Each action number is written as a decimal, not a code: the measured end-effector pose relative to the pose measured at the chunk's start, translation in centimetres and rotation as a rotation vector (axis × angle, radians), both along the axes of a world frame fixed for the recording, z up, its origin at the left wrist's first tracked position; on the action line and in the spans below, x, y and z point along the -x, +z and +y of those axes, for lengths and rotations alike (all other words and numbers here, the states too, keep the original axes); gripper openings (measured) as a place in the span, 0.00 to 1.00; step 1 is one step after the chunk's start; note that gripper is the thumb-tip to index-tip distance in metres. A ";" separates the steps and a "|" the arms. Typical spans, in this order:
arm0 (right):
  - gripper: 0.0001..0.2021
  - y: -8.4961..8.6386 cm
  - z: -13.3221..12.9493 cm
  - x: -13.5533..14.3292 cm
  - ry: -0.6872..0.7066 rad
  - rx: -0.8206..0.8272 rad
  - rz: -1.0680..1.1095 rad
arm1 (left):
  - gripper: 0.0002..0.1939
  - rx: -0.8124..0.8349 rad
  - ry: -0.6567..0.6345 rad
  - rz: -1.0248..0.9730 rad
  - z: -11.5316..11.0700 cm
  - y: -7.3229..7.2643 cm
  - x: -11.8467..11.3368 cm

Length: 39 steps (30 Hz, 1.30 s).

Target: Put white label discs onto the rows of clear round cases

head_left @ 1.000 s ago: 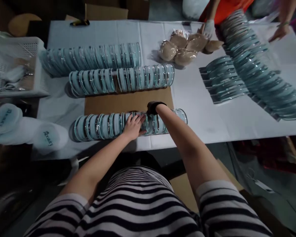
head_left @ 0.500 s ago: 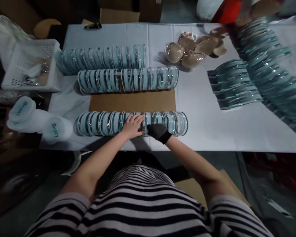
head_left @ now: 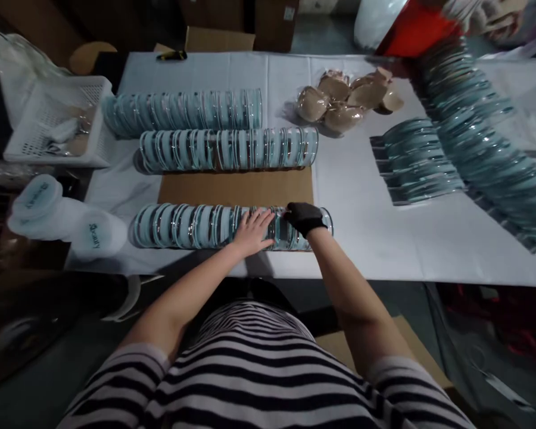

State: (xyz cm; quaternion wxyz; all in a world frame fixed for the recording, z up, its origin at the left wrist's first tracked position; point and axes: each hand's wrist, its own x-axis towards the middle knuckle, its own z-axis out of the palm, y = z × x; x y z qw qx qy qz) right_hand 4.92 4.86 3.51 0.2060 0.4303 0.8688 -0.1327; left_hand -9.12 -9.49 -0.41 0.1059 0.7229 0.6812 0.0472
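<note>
Your left hand (head_left: 254, 229) lies flat with fingers spread on top of the nearest row of round clear-lidded cases (head_left: 196, 226), about at its middle. Your right hand (head_left: 304, 217), in a black glove, is curled over the row's right end, fingers pressed around the last few cases; just how many it grips cannot be told. Half a second ago that gloved hand sat on the near side of the row, just right of your left hand; now it has moved right and up onto the row's top, and the row's right end has drawn in slightly. Your left hand has barely shifted.

The row rests on the white table cover (head_left: 366, 238), along the near edge of a brown cardboard sheet (head_left: 234, 187) that lies just beyond your hands. Beyond the cardboard run a second row of cases (head_left: 227, 149) and a third row (head_left: 183, 110).

Far to the left of your left hand stands a white plastic basket (head_left: 58, 119), holding some pale items too unclear to name. Nearer on that side lie white cylinders with printed lids (head_left: 62, 217).

Beyond and right of your gloved hand sits a heap of beige pads in clear wrap (head_left: 346, 101), then flat overlapping teal packs (head_left: 417, 161) and a long slanting run of them (head_left: 482, 137). A person in orange (head_left: 411, 27) stands at the far right corner.
</note>
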 end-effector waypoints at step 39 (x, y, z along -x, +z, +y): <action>0.16 1.9 1.7 -4.3 0.238 0.098 -0.060 | 0.38 0.036 -0.093 -0.020 4.5 -0.4 -4.9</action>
